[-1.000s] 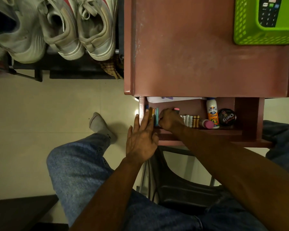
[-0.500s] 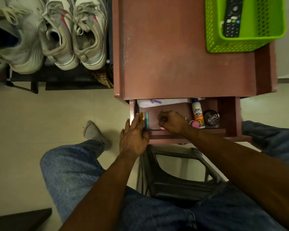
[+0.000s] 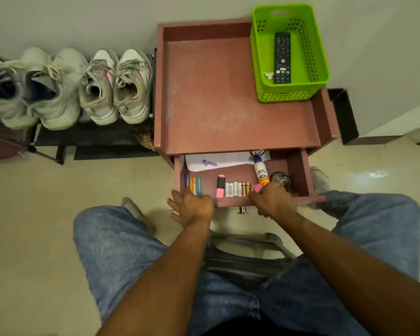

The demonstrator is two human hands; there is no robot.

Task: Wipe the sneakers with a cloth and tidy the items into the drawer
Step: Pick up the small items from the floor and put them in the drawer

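Observation:
The drawer (image 3: 298, 166) of the reddish-brown side table (image 3: 228, 98) stands pulled out. Inside lie several pens (image 3: 194, 185), a pink highlighter (image 3: 220, 189), a row of batteries (image 3: 235, 189), a glue bottle (image 3: 261, 172), a round polish tin (image 3: 280, 181), a pink-capped item (image 3: 257, 187) and white paper (image 3: 218, 161). My left hand (image 3: 192, 207) is at the drawer's left front corner with fingers spread and straight, holding nothing. My right hand (image 3: 272, 202) lies over the drawer's front edge with fingers curled round it. White sneakers (image 3: 117, 88) and a grey-white pair (image 3: 46, 93) sit on the shoe rack. No cloth is visible.
A green basket (image 3: 320, 69) holding a remote (image 3: 282, 58) stands on the table's back right. The black shoe rack (image 3: 83, 139) is left of the table. I sit on a dark stool (image 3: 243, 258), with my jeans-clad knees either side and the tiled floor (image 3: 34, 202) around.
The view has pulled back and up. My right hand has come out of the drawer onto its front edge. My left hand has shifted back to the drawer's front left corner.

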